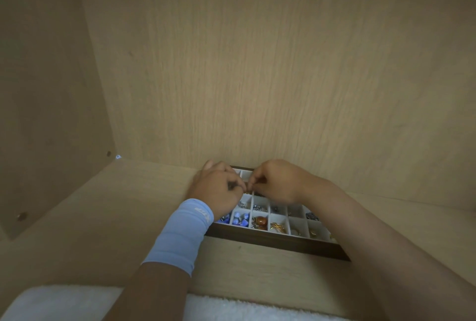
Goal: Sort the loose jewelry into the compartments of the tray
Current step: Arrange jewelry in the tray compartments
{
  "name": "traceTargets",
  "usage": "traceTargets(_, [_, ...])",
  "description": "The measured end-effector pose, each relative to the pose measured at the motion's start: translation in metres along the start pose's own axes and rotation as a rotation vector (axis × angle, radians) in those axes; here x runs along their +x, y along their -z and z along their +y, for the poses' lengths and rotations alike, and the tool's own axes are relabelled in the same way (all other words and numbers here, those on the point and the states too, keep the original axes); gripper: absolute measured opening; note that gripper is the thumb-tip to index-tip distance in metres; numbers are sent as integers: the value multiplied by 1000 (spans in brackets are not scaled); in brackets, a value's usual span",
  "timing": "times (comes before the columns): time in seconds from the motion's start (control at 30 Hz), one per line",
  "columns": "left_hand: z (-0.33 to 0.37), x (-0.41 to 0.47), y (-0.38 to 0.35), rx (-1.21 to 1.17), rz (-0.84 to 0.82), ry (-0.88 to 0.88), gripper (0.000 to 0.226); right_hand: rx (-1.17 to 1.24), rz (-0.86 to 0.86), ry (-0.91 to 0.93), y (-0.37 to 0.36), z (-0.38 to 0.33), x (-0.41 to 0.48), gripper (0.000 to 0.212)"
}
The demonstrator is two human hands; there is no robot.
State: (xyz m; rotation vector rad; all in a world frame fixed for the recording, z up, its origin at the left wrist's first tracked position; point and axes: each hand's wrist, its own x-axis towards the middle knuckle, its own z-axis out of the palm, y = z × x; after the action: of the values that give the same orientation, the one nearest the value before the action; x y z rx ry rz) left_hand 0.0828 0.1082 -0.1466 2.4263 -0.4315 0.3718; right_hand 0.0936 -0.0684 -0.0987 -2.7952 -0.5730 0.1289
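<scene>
My left hand, right hand: grips curled, pinching together at 11 o'clock of tray; cannot tell what. Slip could land piece in wrong compartment.

tray partly hidden, far compartments covered

The cabinet's back panel is blocking 12 o'clock behind the tray, and the side panel is walling off 9 o'clock. Bare shelf floor is lying open at 8 o'clock. The left hand and right hand are covering the tray's far-left compartments. The near row is showing uncovered between the forearms.
</scene>
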Motion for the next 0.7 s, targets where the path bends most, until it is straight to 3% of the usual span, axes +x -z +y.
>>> traceTargets(0.17, [1, -2, 1, 6, 10, 5, 19, -9, -46, 20, 0, -3, -5, 28])
traceTargets(0.27, [3, -2, 1, 9, 13, -8, 18, 71, 58, -22, 6, -2, -7, 28])
traceTargets(0.37, [4, -2, 1, 14, 0, -31, 21, -9, 127, -95, 9, -2, -7, 18])
traceTargets(0.53, [2, -1, 0, 53, -12, -39, 22, -75, 55, -164, 2, -9, 0, 42])
traceTargets(0.7, [2, 0, -1, 86, -7, -56, 21, -73, 103, -134, 2, -12, 2, 29])
